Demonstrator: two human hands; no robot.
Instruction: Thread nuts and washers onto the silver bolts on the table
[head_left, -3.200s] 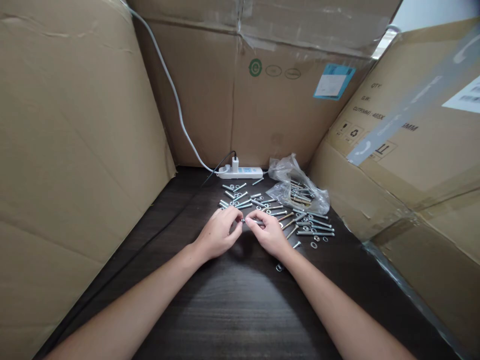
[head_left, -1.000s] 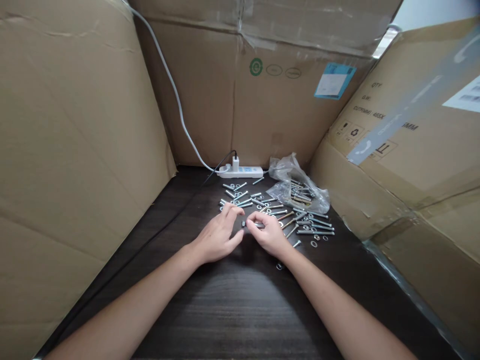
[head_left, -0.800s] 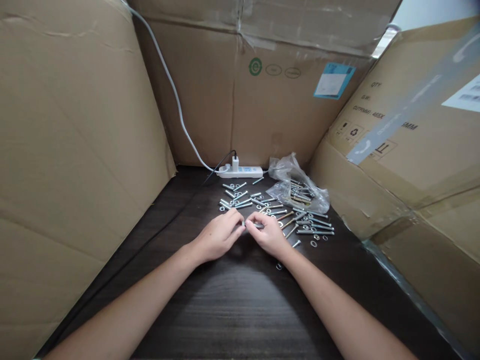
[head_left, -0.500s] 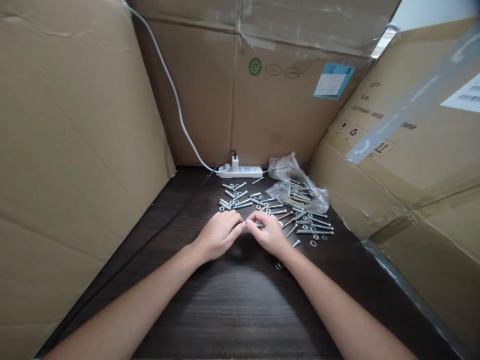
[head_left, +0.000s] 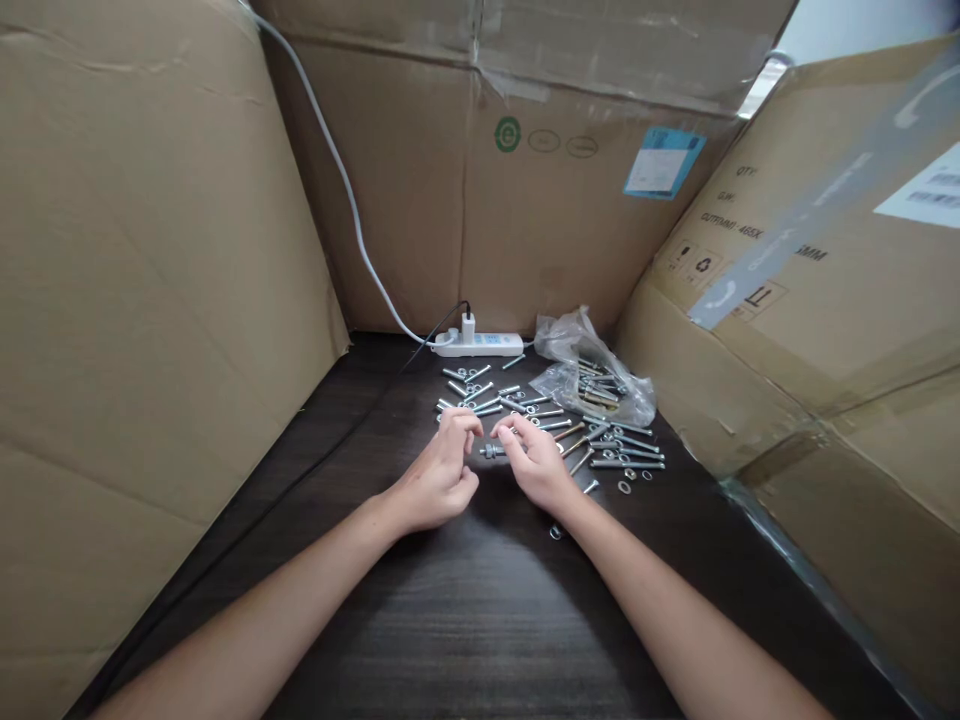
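A silvery expansion bolt (head_left: 492, 451) with a nut on it sticks out to the left from my right hand (head_left: 534, 462), whose thumb and fingers are pinched round it. Just to the left of the bolt's end is my left hand (head_left: 444, 470), apart from it, fingers bent and thumb spread away, with nothing between them. Beyond and to the right of both hands lie several loose bolts and sleeves (head_left: 627, 463). Among them are washers (head_left: 624, 487) and nuts (head_left: 630, 474). My right fingers cover part of the held bolt.
Behind the hardware a white power strip (head_left: 487, 346) carries a plug and a black cable (head_left: 330, 458). A clear plastic bag (head_left: 559, 340) of bolts sits to its right. Cardboard boxes (head_left: 405, 230) wall in the dark table (head_left: 480, 640) on the left, back and right.
My left hand has let go of the bolt's end, its thumb and fingers parting. The nut end of the bolt now shows, still in my right hand.
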